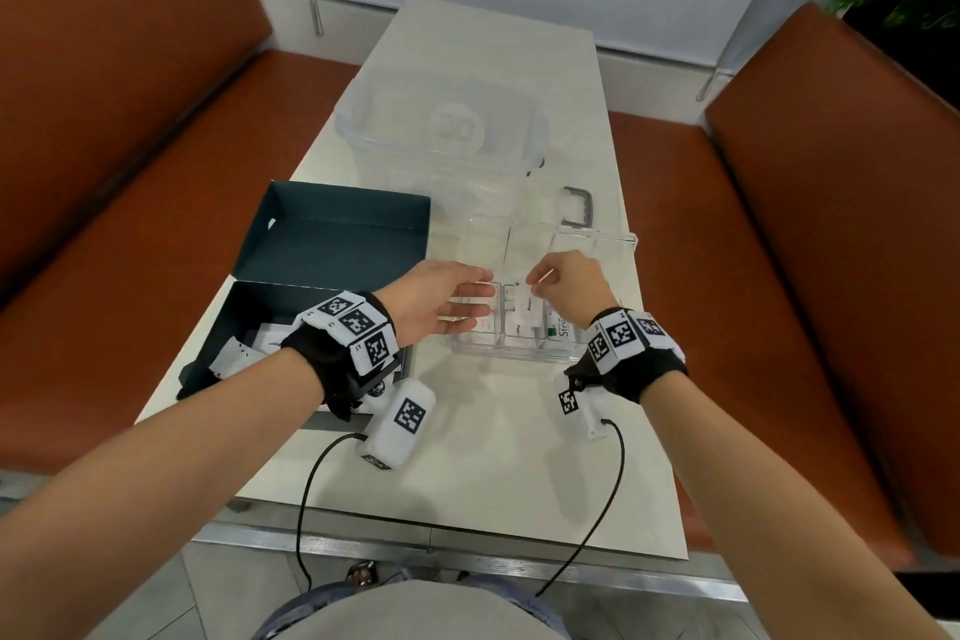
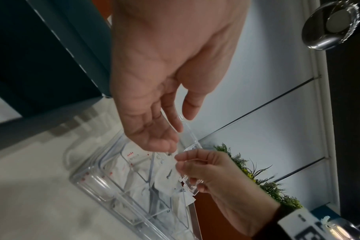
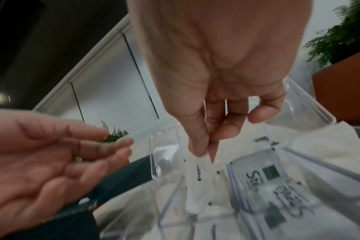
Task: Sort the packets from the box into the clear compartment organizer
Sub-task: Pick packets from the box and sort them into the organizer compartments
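pale table (image 1: 467,457): right hand (image 1: 569,283) pinches a pepper packet (image 1: 524,309) over the organizer (image 1: 618,244)'s middle compartment; left hand (image 1: 441,301) hovers empty, fingers loose; best lowered upright, then released.

Organizer (image 1: 613,244): clear hard plastic, glossy, with bright reflections along rims and dividers. Larger clear plastic tub (image 1: 441,120) behind it, equally glossy, a round embossed mark seen on its face. Packets in the organizer (image 1: 519,322) are white paper, matt, printed in black, red and green; the packet (image 3: 197,181) pinched by the right hand (image 1: 566,281) is matt white paper with a crimped edge. Box (image 1: 332,244): dark teal cardboard, matt, smooth. Table (image 1: 519,457): pale, smooth, faintly sheened, edged in brushed metal. Benches (image 1: 130,120): rust-brown upholstery, smooth and matt, leather-like. Wrist straps (image 1: 332,353): black cloth carrying white matt plastic marker blocks. Handle (image 1: 579,203): grey, material not determined.
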A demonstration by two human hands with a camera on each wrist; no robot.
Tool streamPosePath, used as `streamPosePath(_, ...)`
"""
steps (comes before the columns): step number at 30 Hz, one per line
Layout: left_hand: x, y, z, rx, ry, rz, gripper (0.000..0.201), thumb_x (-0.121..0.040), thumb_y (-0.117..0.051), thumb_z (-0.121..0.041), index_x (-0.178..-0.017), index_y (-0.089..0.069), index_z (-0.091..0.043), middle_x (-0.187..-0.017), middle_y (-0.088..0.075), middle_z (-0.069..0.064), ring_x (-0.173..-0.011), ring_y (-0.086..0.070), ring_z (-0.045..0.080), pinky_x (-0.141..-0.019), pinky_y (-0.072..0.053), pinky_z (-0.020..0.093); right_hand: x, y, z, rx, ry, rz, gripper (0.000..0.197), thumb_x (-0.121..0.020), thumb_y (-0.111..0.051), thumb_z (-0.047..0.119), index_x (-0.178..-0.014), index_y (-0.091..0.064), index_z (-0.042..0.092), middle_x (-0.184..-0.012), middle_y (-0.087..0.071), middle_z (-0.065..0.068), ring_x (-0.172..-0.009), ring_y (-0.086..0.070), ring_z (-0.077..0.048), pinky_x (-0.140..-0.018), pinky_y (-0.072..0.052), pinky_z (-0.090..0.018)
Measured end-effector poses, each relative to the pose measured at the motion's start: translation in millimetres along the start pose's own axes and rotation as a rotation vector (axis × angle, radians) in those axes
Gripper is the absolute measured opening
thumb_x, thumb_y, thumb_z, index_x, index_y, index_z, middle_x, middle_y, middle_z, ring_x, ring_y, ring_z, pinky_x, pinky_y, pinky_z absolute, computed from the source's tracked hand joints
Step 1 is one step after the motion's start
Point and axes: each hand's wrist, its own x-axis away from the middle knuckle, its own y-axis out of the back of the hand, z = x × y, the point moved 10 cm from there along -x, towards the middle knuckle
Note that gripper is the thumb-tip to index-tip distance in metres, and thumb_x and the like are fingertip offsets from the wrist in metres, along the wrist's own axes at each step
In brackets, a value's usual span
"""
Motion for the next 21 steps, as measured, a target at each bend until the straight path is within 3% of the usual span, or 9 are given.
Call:
streamPosePath(3, 4.1, 4.3, 1.0, 0.001, -0.003, -0.001, 0.026, -0.097, -0.057, -0.020, -0.119, -0.064, -0.008, -0.109, -0.068, 0.006, -0.093, -0.065, 0.022, -0.084, -0.051, 0.031, 1.7, -15.4, -4.0, 0.107, -0.043, -0.001, 0.010, -0.087, -0.061, 0.014, -0.088, -0.067, 0.023, -0.093, -0.066, 0.002, -0.101, -0.059, -0.021, -0.101, -0.036, -0.045)
streamPosePath(7, 8.6, 7.6, 2.4, -0.005, -0.013, 0.008, 0.025, -0.097, -0.057, -0.020, -0.118, -0.064, -0.009, -0.107, -0.068, 0.006, -0.092, -0.065, 0.022, -0.082, -0.051, 0.030, 2.1, -31.6, -5.0, 0.256, -0.021, 0.004, 0.014, -0.087, -0.057, 0.012, -0.083, -0.062, 0.025, -0.095, -0.068, 0.004, -0.101, -0.057, -0.022, -0.096, -0.029, -0.042)
streamPosePath(13, 11.9, 13.9, 7.8, 0.005, -0.012, 0.009, 0.027, -0.097, -0.058, -0.021, -0.120, -0.064, -0.008, -0.104, -0.070, 0.005, -0.090, -0.066, 0.020, -0.087, -0.052, 0.032, 1.8, -49.8, 2.4, 0.569, 0.127, 0.027, 0.019, -0.085, -0.060, 0.011, -0.101, -0.064, 0.019, -0.099, -0.067, -0.001, -0.102, -0.056, -0.025, -0.088, -0.028, -0.041)
streamPosePath(21, 18.2, 19.5, 7.4, 0.003, -0.024, 0.010, 0.029, -0.098, -0.056, -0.021, -0.123, -0.063, -0.007, -0.117, -0.068, 0.010, -0.093, -0.065, 0.021, -0.077, -0.053, 0.027, 8.3, -51.9, 9.4, 0.768, 0.153, -0.012, 0.018, -0.087, -0.056, 0.010, -0.089, -0.070, 0.022, -0.093, -0.066, 0.002, -0.094, -0.052, -0.023, -0.085, -0.028, -0.041)
